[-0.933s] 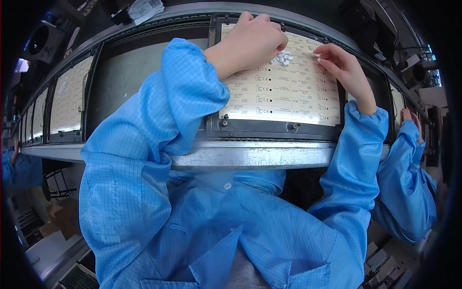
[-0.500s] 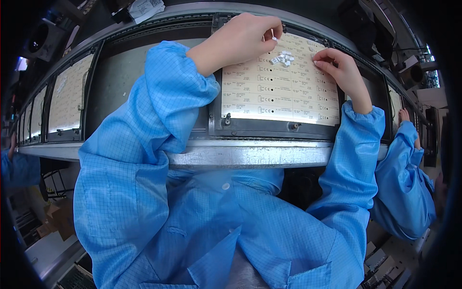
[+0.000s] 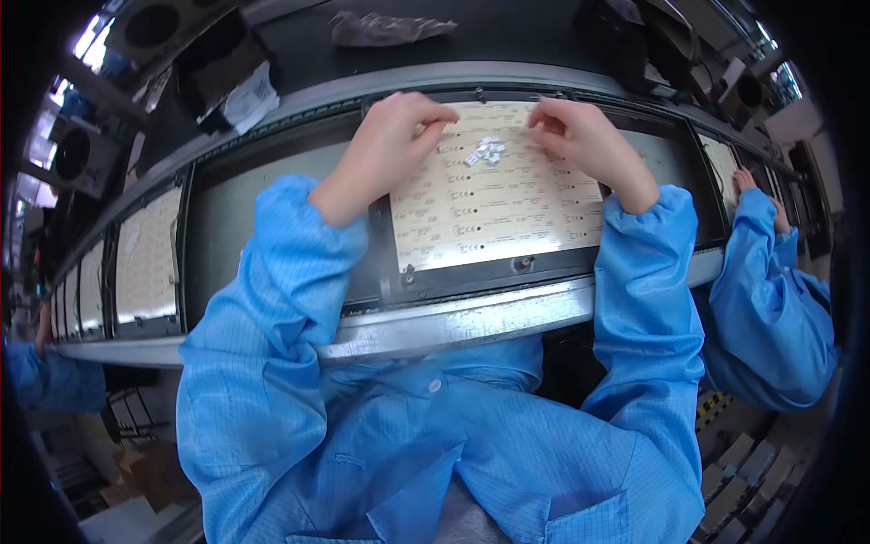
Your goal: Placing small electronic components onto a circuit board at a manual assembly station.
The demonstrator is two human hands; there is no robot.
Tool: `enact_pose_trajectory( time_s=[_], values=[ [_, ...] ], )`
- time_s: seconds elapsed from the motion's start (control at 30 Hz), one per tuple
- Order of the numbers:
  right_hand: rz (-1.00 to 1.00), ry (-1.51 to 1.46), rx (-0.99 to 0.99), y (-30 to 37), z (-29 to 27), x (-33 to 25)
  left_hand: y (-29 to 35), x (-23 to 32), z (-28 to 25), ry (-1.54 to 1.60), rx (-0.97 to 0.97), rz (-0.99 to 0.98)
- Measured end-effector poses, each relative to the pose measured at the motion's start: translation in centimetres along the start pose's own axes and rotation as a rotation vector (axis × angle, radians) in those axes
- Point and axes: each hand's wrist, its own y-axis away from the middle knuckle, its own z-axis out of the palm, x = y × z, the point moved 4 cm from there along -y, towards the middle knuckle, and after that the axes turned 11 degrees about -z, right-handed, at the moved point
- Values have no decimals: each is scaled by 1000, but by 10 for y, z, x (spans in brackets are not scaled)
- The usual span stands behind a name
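Note:
A cream printed sheet [image 3: 507,213], marked in repeated rows, lies in a dark frame [image 3: 399,283]. On its upper part sits a loose pile of small white pieces [image 3: 487,150]. My left hand [image 3: 390,145] is over the sheet's upper left edge, thumb and forefinger drawn into a pinch; what they hold, if anything, is too small to make out. Right of the pile, my right hand [image 3: 594,145] hovers over the upper right part with fingers curled. Motion smears its fingertips, hiding whether anything is between them.
A metal rail [image 3: 471,319] runs along the near side. More framed sheets [image 3: 149,258] stand along the line to the left. Beyond the far rail lie a crumpled bag [image 3: 390,29] and a white packet [image 3: 251,98]. At right, a co-worker's hand [image 3: 745,179] rests by another sheet.
The view has shifted, showing more beyond the far rail. My left hand has moved left, away from above the pile. My right hand has moved up and inward toward the sheet's far edge.

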Motion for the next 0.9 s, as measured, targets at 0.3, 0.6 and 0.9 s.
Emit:
enact_pose_trajectory(
  time_s=[0.3, 0.6, 0.9],
  values=[
    [-366, -81, -64, -22, 35, -15, 24, 11, -4, -277, -18, 158],
    [-306, -132, -44, -18, 28, -16, 22, 14, -4, -217, -163, 72],
    [-326, -163, 63, -13, 19, -13, 24, 25, 3, -297, -104, 141]
  ],
)
